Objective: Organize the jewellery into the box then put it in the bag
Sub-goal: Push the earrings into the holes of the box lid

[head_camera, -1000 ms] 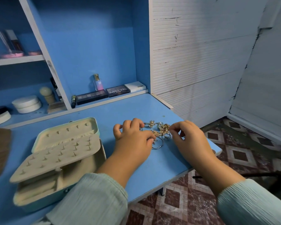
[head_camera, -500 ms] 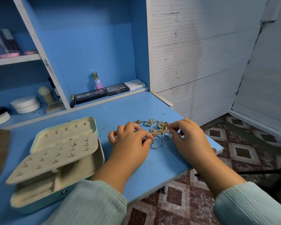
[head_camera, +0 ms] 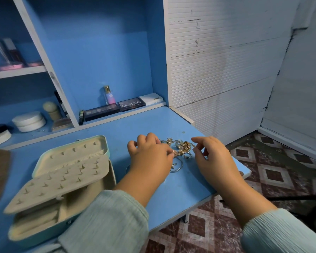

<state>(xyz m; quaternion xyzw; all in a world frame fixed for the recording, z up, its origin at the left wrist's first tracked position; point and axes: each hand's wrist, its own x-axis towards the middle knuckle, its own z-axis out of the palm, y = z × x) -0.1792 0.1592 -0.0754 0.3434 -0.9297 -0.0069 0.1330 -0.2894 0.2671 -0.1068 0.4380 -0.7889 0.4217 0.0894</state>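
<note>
Gold-toned jewellery (head_camera: 181, 150) lies in a tangled heap on the blue desk (head_camera: 144, 125), near its right-hand corner and well apart from the open jewellery box (head_camera: 62, 179) at the left. That box shows a padded cream panel with rows of small slots, raised above a lower tray of compartments; nothing appears to be stored in it yet. The left hand (head_camera: 150, 159) rests over the left edge of the heap, fingers curled, thumb and forefinger pinching a gold piece. The right hand (head_camera: 210, 157) sits at the right edge of the heap, thumb and forefinger closed on what appears to be a fine wire or hook; the exact item is too small to identify. Judged from appearance, the pieces are light, small and rigid individually, but the chains are limp and likely to snag on neighbouring hooks and rings. Separate one item at a time: take hold at a solid part such as a ring band or pendant body, not at a thin chain or ear wire, which may bend. Lift slowly so entangled pieces fall away instead of being dragged off the desk edge. No bag can be identified with certainty.
</note>
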